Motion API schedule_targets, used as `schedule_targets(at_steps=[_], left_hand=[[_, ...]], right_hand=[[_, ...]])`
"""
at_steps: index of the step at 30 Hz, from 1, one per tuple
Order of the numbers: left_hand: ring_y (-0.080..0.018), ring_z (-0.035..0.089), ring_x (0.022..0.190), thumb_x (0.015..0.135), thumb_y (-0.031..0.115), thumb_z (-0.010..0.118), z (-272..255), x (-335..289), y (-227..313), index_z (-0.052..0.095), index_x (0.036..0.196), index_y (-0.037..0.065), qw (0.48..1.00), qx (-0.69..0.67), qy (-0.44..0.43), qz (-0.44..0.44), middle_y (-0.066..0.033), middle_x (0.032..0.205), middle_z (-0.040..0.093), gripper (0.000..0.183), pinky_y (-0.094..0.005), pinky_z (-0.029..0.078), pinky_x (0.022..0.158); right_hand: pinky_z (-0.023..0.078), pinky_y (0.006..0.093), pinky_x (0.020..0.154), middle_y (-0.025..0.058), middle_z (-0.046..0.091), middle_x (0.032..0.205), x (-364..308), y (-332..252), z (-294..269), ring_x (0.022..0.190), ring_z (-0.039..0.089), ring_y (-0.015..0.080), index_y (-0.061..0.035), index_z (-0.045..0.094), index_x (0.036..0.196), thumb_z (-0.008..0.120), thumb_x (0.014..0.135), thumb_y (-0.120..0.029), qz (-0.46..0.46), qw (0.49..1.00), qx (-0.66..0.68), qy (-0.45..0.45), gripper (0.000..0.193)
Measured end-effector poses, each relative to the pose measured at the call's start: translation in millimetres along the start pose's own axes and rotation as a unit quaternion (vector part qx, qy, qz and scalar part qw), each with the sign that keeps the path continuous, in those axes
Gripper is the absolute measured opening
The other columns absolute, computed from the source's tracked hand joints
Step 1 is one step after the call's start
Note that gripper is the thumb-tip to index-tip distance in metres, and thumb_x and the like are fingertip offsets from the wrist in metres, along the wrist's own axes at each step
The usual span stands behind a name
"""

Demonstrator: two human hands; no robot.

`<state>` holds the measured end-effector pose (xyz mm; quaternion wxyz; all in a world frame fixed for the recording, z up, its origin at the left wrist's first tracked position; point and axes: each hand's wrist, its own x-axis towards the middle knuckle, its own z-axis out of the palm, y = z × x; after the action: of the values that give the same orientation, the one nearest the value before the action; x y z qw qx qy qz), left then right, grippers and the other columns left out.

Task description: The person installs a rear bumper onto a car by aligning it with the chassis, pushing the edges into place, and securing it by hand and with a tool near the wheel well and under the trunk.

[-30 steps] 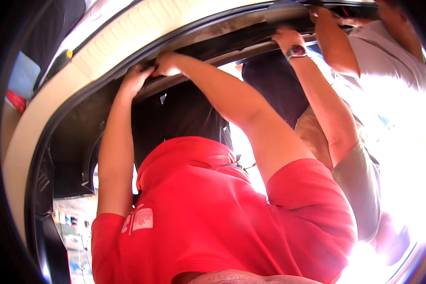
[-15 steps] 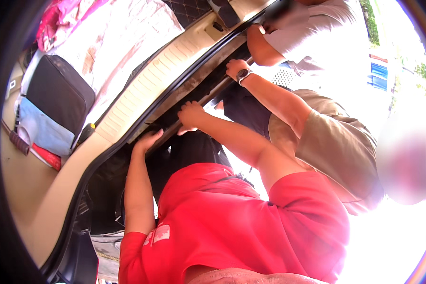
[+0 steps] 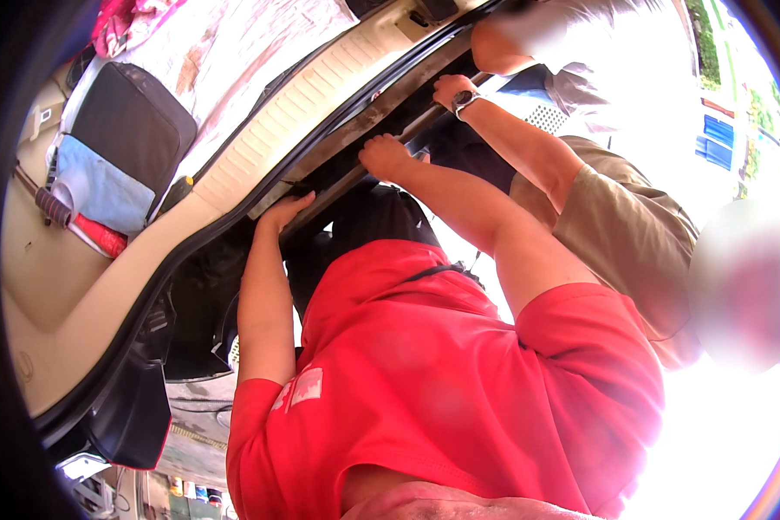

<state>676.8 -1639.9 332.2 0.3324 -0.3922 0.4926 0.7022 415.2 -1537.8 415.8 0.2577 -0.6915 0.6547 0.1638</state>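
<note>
A long dark panel, shaped like a car bumper, runs slantwise beside the sill of an open car. My left hand grips its lower-left end, thumb stretched along the edge and the other fingers mostly hidden. Farther up the same edge, my right hand is closed over the panel, its knuckles on top. Beyond it, a co-worker's hand with a wristwatch also rests on the panel. A strip of bare, dirty metal shows between panel and sill.
The cream sill trim borders the load space, where a black-and-blue bag and a red tool lie. A co-worker in brown stands close on my right; another in a pale shirt is farther off. A black lamp-like part juts out lower left.
My view has shifted, and car and hands sit higher in the picture. Both my hands have moved slightly up toward the sill with the panel. The co-worker's watch hand stays on it.
</note>
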Motion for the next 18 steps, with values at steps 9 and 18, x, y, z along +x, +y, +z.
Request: schedule_targets(at_steps=[9, 18], left_hand=[[-0.0191, 0.054, 0.095, 0.076, 0.064, 0.055, -0.4, -11.8, 14.1, 0.057, 0.115, 0.001, 0.998, -0.044, -0.026, -0.032, -0.0136, 0.107, 0.059, 0.074, -0.0319, 0.041, 0.083], [-0.0206, 0.048, 0.108, 0.074, 0.065, 0.056, 10.6, -31.0, 37.0, 0.053, 0.119, -0.002, 0.999, -0.04, 0.02, 0.02, -0.0159, 0.118, 0.054, 0.081, -0.0336, 0.035, 0.091]], right_hand=[[0.046, 0.0349, 0.079, 0.0109, 0.062, 0.093, 1.1, -0.6, -10.2, 0.094, 0.058, 0.026, -0.0074, 0.066, 0.084, 0.057, 0.071, -0.012, 0.01, 0.999, -0.006, -0.049, 0.017], [0.047, 0.0378, 0.076, 0.011, 0.063, 0.09, 0.0, 2.1, -14.0, 0.09, 0.061, 0.0288, -0.0067, 0.068, 0.081, 0.061, 0.067, -0.01, 0.035, 0.996, 0.003, -0.077, 0.016]])
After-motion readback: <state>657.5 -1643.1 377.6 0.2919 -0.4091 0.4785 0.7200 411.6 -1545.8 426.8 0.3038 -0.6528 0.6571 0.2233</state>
